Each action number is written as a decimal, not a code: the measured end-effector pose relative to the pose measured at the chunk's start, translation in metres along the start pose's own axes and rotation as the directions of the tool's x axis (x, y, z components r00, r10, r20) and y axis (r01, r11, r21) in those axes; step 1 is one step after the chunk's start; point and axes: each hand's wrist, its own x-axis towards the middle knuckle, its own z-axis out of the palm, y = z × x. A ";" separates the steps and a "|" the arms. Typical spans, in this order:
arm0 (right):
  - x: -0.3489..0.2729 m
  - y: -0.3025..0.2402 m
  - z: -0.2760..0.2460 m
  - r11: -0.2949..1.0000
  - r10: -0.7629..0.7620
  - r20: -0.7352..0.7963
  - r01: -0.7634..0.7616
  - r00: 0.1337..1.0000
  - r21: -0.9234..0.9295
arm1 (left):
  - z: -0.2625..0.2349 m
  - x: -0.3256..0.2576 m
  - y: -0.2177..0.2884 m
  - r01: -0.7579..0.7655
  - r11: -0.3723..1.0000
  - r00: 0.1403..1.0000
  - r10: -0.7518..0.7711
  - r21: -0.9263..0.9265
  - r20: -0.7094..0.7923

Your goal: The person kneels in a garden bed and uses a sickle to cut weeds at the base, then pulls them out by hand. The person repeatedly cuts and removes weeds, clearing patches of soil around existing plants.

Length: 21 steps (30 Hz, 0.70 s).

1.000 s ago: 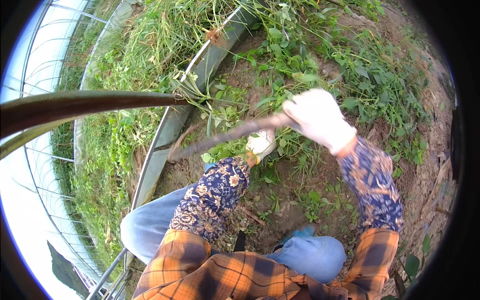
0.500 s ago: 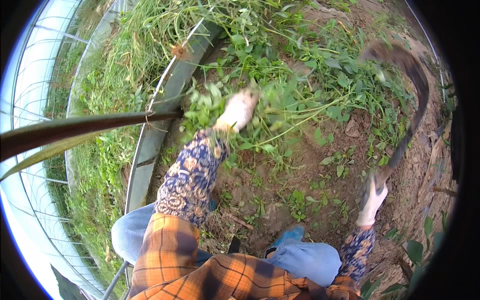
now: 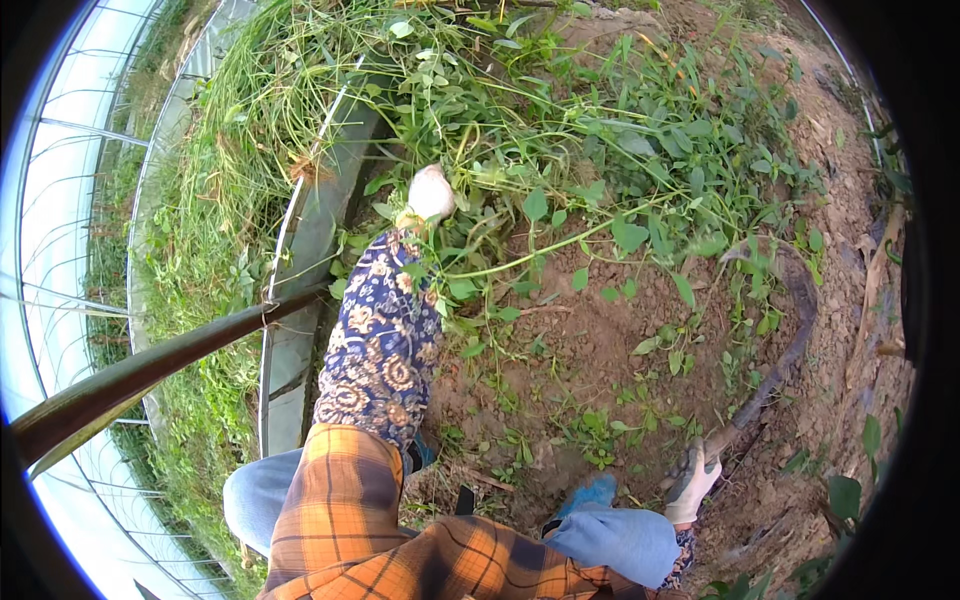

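My left hand (image 3: pixel 431 193), in a white glove, reaches forward into a tangle of green vines (image 3: pixel 560 150) and grips them near the soil. My right hand (image 3: pixel 692 485), also gloved, is low at the right and shut on the handle of a curved sickle (image 3: pixel 785 340), whose dark blade arcs over the bare brown soil (image 3: pixel 590 350). A blue floral sleeve cover runs up my left forearm. My knees in blue jeans show at the bottom.
A grey metal rail (image 3: pixel 300 270) runs along the left of the plot, with long grass (image 3: pixel 230 180) beyond it. A dark curved pole (image 3: pixel 150 370) crosses the left side. White greenhouse sheeting (image 3: pixel 60 200) lines the far left. Small weeds (image 3: pixel 590 430) dot the soil.
My left hand has reached further forward into the vines. The right hand with the sickle has swung from the centre out to the lower right and down toward the soil.
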 end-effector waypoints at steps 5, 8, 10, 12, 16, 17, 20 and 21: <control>0.004 0.004 0.013 1.000 -0.017 0.053 0.017 0.998 -0.014 | -0.053 -0.060 0.074 -0.010 0.915 0.953 0.131 -0.404 0.273; 0.007 0.010 0.015 0.994 -0.041 0.070 0.048 0.997 -0.099 | -0.074 -0.060 0.080 -0.329 0.898 0.893 0.396 -0.292 0.211; 0.006 0.010 0.016 0.996 -0.044 0.050 0.048 0.998 -0.076 | -0.108 -0.041 0.112 -0.386 0.876 0.897 0.430 -0.289 0.103; 0.002 0.006 0.019 0.997 -0.045 0.003 0.045 0.999 -0.069 | -0.158 0.003 0.127 -0.507 0.850 0.859 0.485 -0.141 -0.165; -0.011 -0.011 0.028 0.999 -0.011 -0.011 0.011 1.000 -0.033 | -0.298 0.090 0.018 -0.182 0.922 0.892 0.301 0.341 -0.338; -0.010 -0.010 0.026 0.999 -0.025 -0.024 0.025 0.999 -0.026 | -0.329 0.111 -0.025 -0.028 0.906 0.881 0.222 0.423 -0.418; 0.001 0.017 0.019 0.995 -0.084 -0.056 0.087 0.995 0.045 | -0.390 0.083 -0.213 0.403 0.570 0.914 -0.292 0.716 -0.282; 0.001 0.028 0.029 0.996 -0.051 0.008 0.050 0.999 0.077 | -0.453 0.059 -0.282 0.119 0.294 0.959 -0.281 0.948 -0.033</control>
